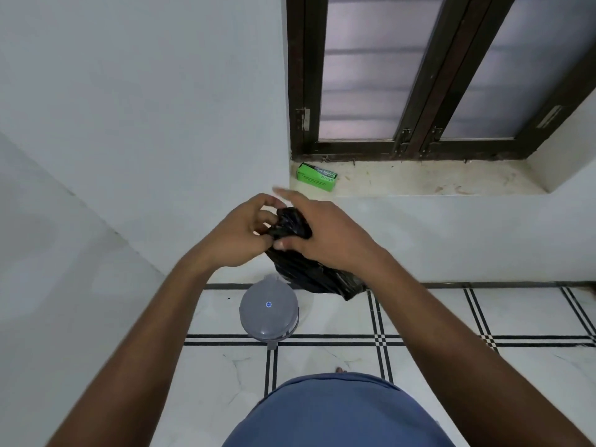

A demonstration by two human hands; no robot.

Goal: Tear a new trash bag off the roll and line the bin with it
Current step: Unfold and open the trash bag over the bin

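Well above the closed bin (268,309), both hands (left (240,235), right (325,235)) grip the bag (309,272).

Two hands are seen, the left hand (238,233) and the right hand (325,237), and between them one black trash bag (309,272) is held. One grey bin (268,312) with its lid closed is counted on the floor. One green box (316,177) is counted on the window sill (435,182). Two glass panes are counted in the dark window frame (419,91). One toe (339,370) is seen.
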